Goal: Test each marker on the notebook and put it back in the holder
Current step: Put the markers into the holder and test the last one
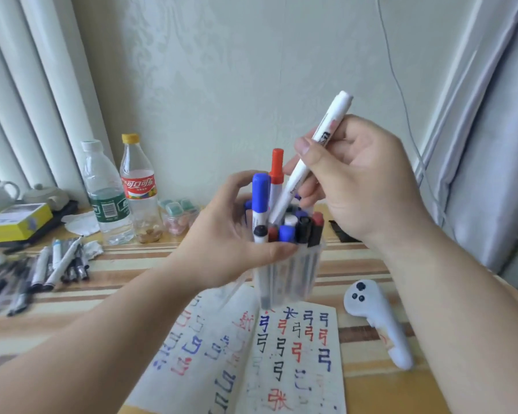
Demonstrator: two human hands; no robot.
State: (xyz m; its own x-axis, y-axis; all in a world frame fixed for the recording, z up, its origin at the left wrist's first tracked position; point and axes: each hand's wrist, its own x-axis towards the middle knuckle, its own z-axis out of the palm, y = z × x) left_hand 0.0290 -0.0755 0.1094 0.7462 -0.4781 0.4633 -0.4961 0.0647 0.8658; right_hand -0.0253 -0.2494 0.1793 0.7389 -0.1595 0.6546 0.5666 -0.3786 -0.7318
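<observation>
Fingers of the left hand (222,237) wrap the clear holder (290,279); fingers of the right hand (359,180) pinch a white marker (331,119), its lower end below them among the holder's other markers.

My holder (290,276) is frosted, translucent plastic. The white marker (331,118) above the holder is smooth plastic. Below the holder, the notebook (299,369) is matt paper. Left of the holder, the water bottle (106,186) and cola bottle (139,162) are clear, glossy plastic.

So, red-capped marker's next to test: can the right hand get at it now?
Probably not yet: the right hand grips the white marker, lower end in the holder. Once free, likely yes; the red-capped marker sticks up uncovered nearby.
</observation>
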